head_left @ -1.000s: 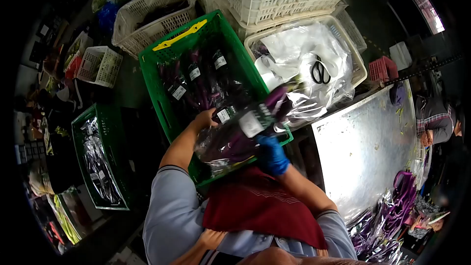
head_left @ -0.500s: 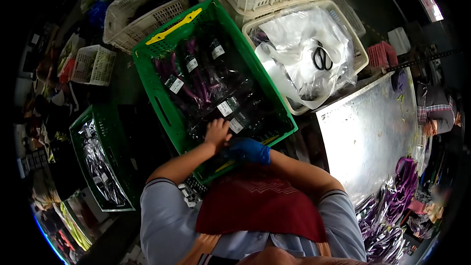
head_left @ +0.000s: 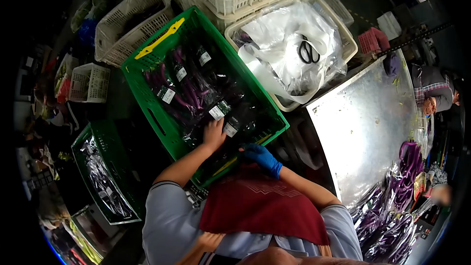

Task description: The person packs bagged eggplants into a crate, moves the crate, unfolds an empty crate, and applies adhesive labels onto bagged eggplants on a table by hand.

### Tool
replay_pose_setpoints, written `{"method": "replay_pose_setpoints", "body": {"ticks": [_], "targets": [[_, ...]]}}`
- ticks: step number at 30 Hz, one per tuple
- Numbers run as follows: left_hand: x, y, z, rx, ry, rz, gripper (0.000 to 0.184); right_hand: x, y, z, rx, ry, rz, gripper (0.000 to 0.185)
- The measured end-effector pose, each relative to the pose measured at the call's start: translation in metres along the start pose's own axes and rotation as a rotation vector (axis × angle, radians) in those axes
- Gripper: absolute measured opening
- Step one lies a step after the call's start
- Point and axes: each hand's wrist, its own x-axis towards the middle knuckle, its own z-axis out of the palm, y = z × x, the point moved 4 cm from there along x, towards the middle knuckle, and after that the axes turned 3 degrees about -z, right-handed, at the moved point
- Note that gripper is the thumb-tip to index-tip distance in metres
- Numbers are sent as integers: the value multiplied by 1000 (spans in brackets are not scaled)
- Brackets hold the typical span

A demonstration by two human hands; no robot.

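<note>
My left hand [head_left: 214, 135], bare, lies on the bagged vegetables at the near end of a green crate [head_left: 159, 118]. Its fingers are stretched out over a dark clear bag with a white label [head_left: 216, 113]; another labelled bag [head_left: 230, 129] is just to its right. My right hand [head_left: 264, 158], in a blue glove, hovers by the crate's near right corner, apart from the bags. Its fingers point left and look partly extended, with nothing visible in them. Long purple vegetables [head_left: 189, 91] in labelled bags fill the crate's far left part.
A cream crate [head_left: 351, 51] with white plastic and black-handled scissors [head_left: 309, 51] stands right of the green crate. Further right is a metal table [head_left: 363, 132] with purple vegetables [head_left: 387, 216]. Another green crate [head_left: 113, 181] stands left. A person [head_left: 434, 91] is at far right.
My right hand has moved right and slightly down, away from my left hand. My left hand stays on the bags near the labels. The whole view has shifted slightly.
</note>
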Motion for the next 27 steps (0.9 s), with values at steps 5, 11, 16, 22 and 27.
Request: {"method": "replay_pose_setpoints", "body": {"ticks": [5, 11, 16, 22, 27], "targets": [[45, -36, -10, -128, 174, 42, 58, 2, 5, -7, -26, 10, -45, 24], [49, -34, -7, -289, -36, 106, 48, -13, 1, -5, -339, 108, -216, 26], [78, -165, 66, -719, 2, 164, 61, -68, -10, -40, -509, 274, -477, 32], [96, -112, -50, -351, 490, -204, 44, -283, 42, -271, -651, 1409, -379, 28], [87, 72, -126, -799, 651, 94, 40, -486, 172, -341, -1120, 2452, 478, 43]]}}
